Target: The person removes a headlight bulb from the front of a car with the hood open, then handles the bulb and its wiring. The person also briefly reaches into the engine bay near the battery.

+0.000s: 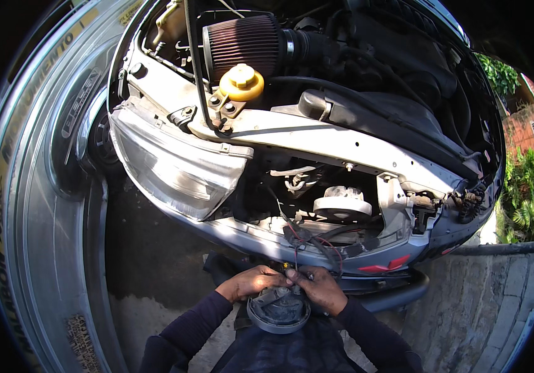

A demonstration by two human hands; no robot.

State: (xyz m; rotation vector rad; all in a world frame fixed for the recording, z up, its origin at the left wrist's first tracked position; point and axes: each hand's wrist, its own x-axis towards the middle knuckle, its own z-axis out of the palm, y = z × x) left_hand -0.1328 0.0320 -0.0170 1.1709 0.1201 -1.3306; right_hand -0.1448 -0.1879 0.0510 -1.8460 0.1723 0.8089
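Observation:
My left hand (258,281) and my right hand (321,288) meet fingertip to fingertip just outside the car's front edge. Both pinch at a thin wire (295,262) that runs down from the grille opening; its end is hidden by my fingers. Directly beneath them is a round, dark disc horn (280,310) with a metal bracket on its back, close against my lap. A small yellow piece (286,265) shows just beyond my left fingers. Loose red and black wires (311,240) hang over the front panel.
Around the bay stand a headlight (178,163), a pale round part (343,205) inside the opening, a hood prop rod (197,70), a yellow reservoir cap (242,81) and a cone air filter (243,46). A metal-bodied vehicle (57,200) is close at left; a concrete surface (476,298) lies right.

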